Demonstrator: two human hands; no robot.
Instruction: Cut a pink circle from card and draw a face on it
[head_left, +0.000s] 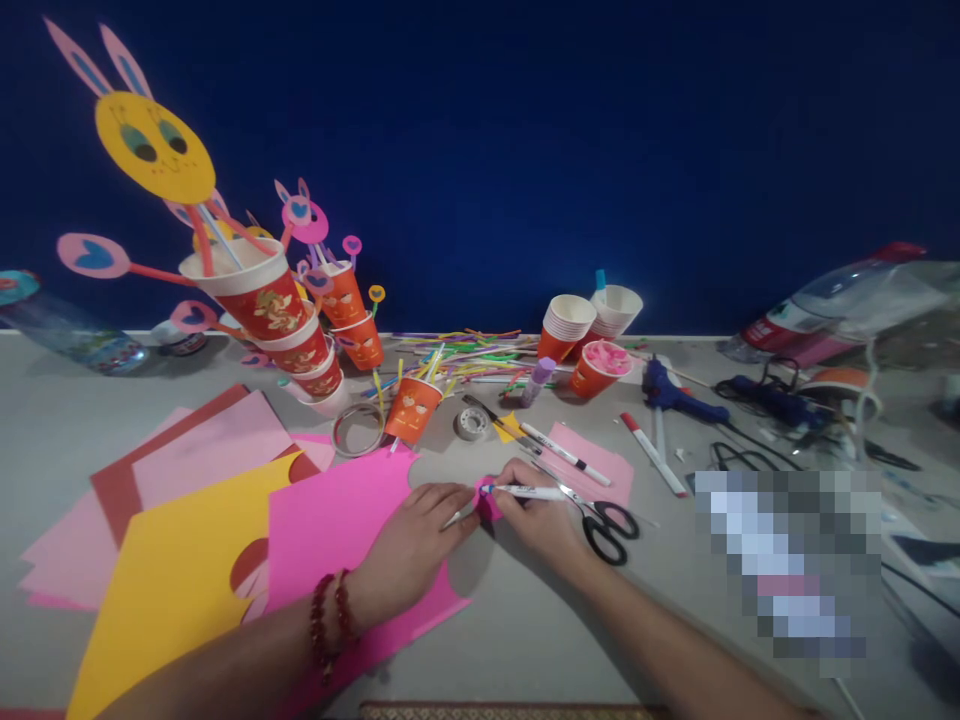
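Observation:
My left hand rests on a large pink paper sheet, its fingertips pressing down a small pink paper cut-out on the grey table. My right hand is closed around a white marker pen, whose tip touches the cut-out. A red bead bracelet circles my left wrist. Black-handled scissors lie just right of my right hand.
Yellow, pink and red paper sheets lie at left. Orange paper cups with bunny decorations stand behind, with several coloured straws, tape rolls, a glue stick, a blue glue gun, more markers and plastic bottles.

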